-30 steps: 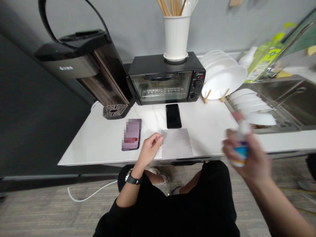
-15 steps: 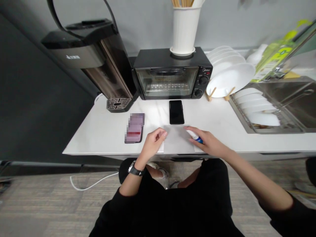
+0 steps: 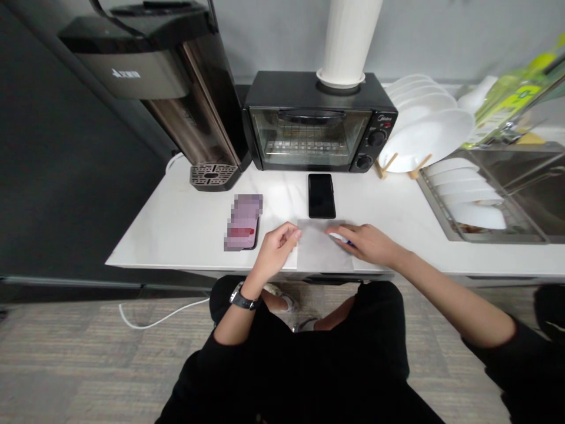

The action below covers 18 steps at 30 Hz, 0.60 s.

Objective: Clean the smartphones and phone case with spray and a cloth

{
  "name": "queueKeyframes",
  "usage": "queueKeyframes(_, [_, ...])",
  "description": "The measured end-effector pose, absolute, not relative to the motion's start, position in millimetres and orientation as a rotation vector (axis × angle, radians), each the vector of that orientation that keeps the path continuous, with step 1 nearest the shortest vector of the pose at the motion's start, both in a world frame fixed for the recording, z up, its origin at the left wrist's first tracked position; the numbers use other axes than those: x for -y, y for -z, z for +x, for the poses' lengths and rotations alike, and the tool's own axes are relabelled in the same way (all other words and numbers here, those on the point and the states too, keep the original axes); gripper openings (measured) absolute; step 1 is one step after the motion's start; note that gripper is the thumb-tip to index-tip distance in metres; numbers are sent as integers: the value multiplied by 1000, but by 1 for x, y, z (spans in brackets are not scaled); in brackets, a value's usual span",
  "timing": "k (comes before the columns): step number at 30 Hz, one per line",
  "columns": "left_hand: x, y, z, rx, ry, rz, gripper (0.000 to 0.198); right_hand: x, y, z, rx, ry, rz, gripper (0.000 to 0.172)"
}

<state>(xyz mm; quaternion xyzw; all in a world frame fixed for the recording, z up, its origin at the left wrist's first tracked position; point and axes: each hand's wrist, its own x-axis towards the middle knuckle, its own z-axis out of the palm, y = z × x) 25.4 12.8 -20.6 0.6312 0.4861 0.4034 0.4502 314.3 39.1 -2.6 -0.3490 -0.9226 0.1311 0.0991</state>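
1. Currently, thin, sq-ish grey sheet [image 3: 318, 250] lies just nearside of blk phone [image 3: 322, 197].
2. R hand [image 3: 368, 242] clamped on wht/blue bottle [image 3: 338, 237], nearside-R of phone.
3. L hand [image 3: 276, 250] curled, nearside-L; can't tell if gripping.

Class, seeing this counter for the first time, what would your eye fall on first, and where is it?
Probably the black Midea toaster oven at the back of the counter, with a white container on top. Next, in front, the left hand at a gray sheet's left edge, and the right hand holding a white-and-blue bottle at its right part. A tall dark drink dispenser stands out on the left.
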Motion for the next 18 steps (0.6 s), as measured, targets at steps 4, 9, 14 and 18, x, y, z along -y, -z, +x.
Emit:
queueKeyframes(4, [-13, 22, 25, -1182, -1018, 1547, 41, -39, 0, 316, 2735, -363, -1027, 45])
queueKeyframes(9, [-13, 24, 25, -1153, -1037, 1533, 39, -39, 0, 317, 2680, -485, -1001, 41])
queueKeyframes(14, [-14, 26, 24, -1164, -1035, 1543, 39, -40, -8, 314, 2410, -720, -1089, 48])
queueKeyframes(18, [-13, 25, 24, -1150, -1042, 1536, 40, -41, -20, 307, 1738, -1304, -965, 49])
